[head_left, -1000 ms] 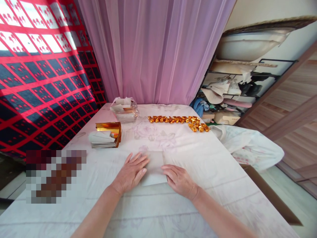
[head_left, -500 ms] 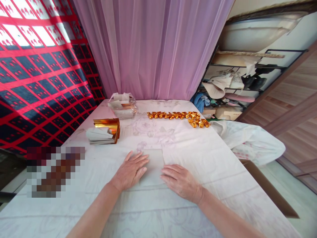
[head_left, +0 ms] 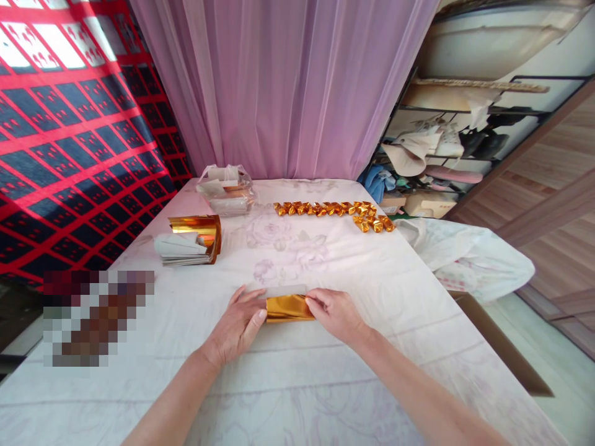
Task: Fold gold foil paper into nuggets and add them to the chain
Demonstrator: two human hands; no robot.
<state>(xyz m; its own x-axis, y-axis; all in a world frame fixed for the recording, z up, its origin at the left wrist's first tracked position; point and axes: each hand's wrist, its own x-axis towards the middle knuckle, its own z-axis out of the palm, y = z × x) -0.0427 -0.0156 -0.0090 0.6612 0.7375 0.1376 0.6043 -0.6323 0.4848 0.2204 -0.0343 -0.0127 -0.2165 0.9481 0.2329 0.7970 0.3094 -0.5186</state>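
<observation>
Worktop: a long surface (head_left: 288,396) under a pale cloth with faint purple flowers, stretching away from the viewer.
Purple curtain: hangs in soft folds (head_left: 260,80) behind the far end.
Red and dark cloth: a boldly checked hanging (head_left: 83,136) along the left, sunlit near the top.
Rack: dark metal shelving (head_left: 446,110) at the far right, holding a hat, shoes and boxes.
White bag: a bulky plastic bag (head_left: 483,257) just beyond the worktop's right edge.
Right hand: partly closed (head_left: 338,314), its fingers bent and its thumb and fingertips pinching the right end of the sheet.
Left hand: fairly flat and open (head_left: 239,325), fingers reaching forward and a little apart, thumb at the sheet's left end; it rests against the paper rather than gripping it.
Paper stack: grey-white sheets with shiny gold faces (head_left: 186,244), curled together, on the left of the worktop.
Clear bag: see-through plastic (head_left: 226,191) with more paper inside, beyond the stack.
Sheet: between the two hands, near the middle of the worktop (head_left: 289,308); a bright gold band faces the viewer, with a narrow pale strip beyond it.
Gold pieces: small, shiny, folded shapes (head_left: 320,209) in a line near the far end, a shorter group at its right.
</observation>
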